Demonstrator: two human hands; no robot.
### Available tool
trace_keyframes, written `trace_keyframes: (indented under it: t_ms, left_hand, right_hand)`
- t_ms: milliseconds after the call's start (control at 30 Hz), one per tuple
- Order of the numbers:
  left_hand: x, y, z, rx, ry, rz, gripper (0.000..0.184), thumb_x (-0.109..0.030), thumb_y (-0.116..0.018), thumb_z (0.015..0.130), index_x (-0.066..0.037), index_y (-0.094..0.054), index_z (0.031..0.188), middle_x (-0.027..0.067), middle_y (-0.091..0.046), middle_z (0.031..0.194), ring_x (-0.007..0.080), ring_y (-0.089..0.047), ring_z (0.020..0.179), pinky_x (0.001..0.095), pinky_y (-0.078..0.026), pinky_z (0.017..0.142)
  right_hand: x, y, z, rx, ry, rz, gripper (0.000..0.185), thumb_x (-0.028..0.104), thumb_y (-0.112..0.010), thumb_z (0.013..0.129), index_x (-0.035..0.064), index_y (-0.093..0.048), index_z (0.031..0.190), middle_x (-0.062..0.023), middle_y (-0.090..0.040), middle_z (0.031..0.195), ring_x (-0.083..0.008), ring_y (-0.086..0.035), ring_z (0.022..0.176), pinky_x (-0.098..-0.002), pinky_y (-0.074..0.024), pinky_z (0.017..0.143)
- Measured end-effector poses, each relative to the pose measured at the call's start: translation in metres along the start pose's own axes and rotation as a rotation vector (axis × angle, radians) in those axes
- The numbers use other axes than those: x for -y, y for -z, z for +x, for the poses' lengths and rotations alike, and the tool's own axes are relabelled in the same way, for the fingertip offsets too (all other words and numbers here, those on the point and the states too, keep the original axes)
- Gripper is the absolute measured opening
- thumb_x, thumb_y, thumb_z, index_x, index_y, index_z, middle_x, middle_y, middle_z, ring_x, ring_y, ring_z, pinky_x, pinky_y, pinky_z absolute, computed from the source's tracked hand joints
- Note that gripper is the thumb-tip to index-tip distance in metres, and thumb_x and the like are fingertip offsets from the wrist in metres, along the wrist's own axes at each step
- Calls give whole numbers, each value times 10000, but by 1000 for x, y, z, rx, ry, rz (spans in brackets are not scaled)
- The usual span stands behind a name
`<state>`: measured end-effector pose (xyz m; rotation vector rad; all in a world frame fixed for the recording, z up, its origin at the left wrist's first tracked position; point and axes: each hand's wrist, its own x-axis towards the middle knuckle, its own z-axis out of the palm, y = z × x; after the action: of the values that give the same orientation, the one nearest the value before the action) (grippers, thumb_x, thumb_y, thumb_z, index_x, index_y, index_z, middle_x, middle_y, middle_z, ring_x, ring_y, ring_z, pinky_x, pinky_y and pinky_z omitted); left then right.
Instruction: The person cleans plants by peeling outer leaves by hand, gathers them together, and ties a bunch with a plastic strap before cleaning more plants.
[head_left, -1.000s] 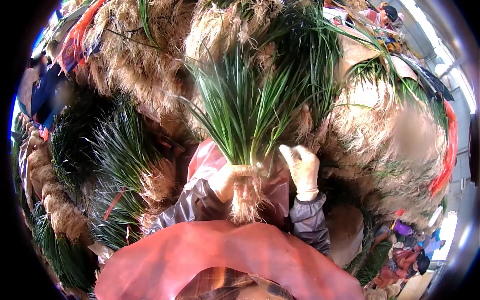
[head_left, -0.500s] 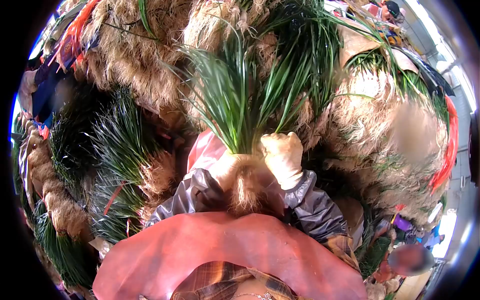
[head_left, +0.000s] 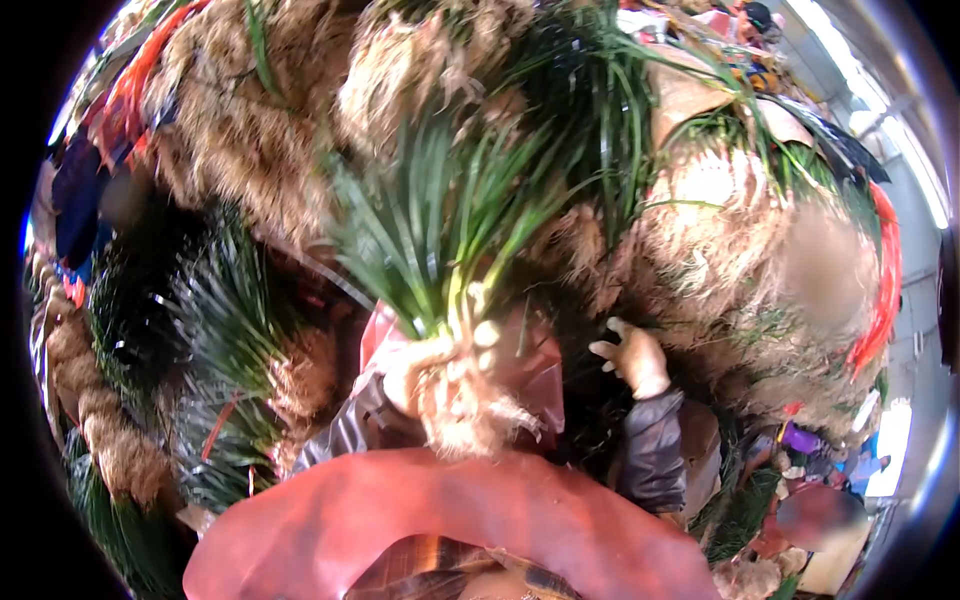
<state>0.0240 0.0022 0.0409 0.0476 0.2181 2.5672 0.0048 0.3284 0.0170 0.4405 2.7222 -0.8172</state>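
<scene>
My left hand (head_left: 408, 372), pale-gloved and partly hidden by roots, grips a bunch of long-leaved green plants (head_left: 440, 240) just above its tangled roots (head_left: 470, 410). The leaves fan out upward, with pale stems at their base. On the right, my right hand (head_left: 635, 357) is apart from the bunch with its fingers spread and nothing in them. It is close to a large heap of rooted plants (head_left: 720, 260).
A red apron (head_left: 440, 500) covers my front. Tied bunches of green plants (head_left: 230, 310) lie at the left. A heap of plants with brown roots (head_left: 250, 110) stands ahead. An orange-red strip (head_left: 878, 280) hangs on the right.
My right hand has left the bunch and moved right and down, opening from a fist. My left hand still holds the bunch, whose stems have spread and whose roots show more.
</scene>
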Motion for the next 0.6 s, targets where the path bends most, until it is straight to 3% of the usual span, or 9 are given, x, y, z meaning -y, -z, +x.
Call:
trace_keyframes:
  t_ms: [67, 100, 133, 167, 233, 300, 367, 500, 600]
  left_hand:
    - [7, 1, 0, 55, -87, -35, 674, -157, -650, 820, -114, -345, 1419, 62, -533, 1003, 205, -510, 862, 350, -456, 747]
    - [10, 4, -1, 30, -98, -18, 781, -156, -640, 823, -131, -253, 1502, 54, -529, 976, 212, -512, 862, 347, -451, 750]
    - [8, -7, 4, 48, -65, 72, 805, -150, -623, 834, -140, -216, 1528, 52, -521, 946, 215, -509, 860, 347, -445, 745]
    - [8, 0, 7, 2, -8, 78, 753, -158, -613, 843, -123, -258, 1506, 48, -519, 935, 217, -506, 860, 382, -457, 798]
    - [8, 13, 12, -71, 87, 81, 684, -170, -602, 854, -101, -318, 1473, 43, -517, 919, 219, -504, 860, 431, -465, 869]
    - [8, 20, 11, -67, 63, 55, 646, -177, -599, 858, -89, -351, 1448, 41, -518, 911, 222, -505, 859, 459, -455, 903]
    - [4, 27, 3, 27, -54, 18, 610, -185, -596, 862, -77, -383, 1424, 40, -519, 902, 224, -506, 858, 486, -445, 937]
    - [8, 30, -1, 142, -149, -75, 457, -217, -592, 875, -28, -520, 1285, 42, -558, 889, 261, -553, 928, 606, -339, 1076]
    - [0, 42, 8, -114, 145, 46, 389, -204, -589, 888, -61, -550, 1248, 96, -628, 910, 288, -630, 949, 502, -515, 867]
  right_hand:
    - [41, 7, -5, -161, 33, 250, 377, 221, -710, 870, 40, -649, 1194, -97, -715, 878, -114, -648, 612, -272, -518, 618]
    - [55, 2, -1, -325, 145, 346, 358, 255, -711, 877, 49, -665, 1166, -116, -727, 927, -126, -675, 671, -276, -530, 633]
    - [62, -5, 19, -682, 554, 144, 359, 279, -726, 867, 59, -675, 1145, -111, -730, 980, -149, -691, 738, -285, -540, 664]
    - [102, 2, 13, -684, 529, 316, 352, 280, -745, 848, 58, -687, 1116, -90, -730, 960, -183, -690, 756, -296, -542, 695]
    - [124, -5, 56, -839, 533, -118, 276, 258, -749, 836, 55, -700, 1015, -64, -705, 891, -170, -651, 748, -301, -516, 693]
    - [117, -14, 92, -660, 286, 450, 173, 199, -709, 868, 58, -698, 968, -22, -652, 785, -120, -582, 698, -277, -467, 633]
    - [115, 2, 108, -531, 390, 277, 116, 152, -658, 896, 45, -696, 919, 28, -579, 678, -81, -501, 573, -242, -387, 510]
    - [108, 20, 29, 108, 374, 1391, 156, 125, -620, 915, -10, -683, 962, -74, -672, 792, -132, -605, 656, -254, -489, 590]
    - [101, -3, -6, 339, 230, 1304, 163, 78, -611, 908, -29, -671, 1016, -114, -684, 896, -159, -646, 805, -276, -531, 709]
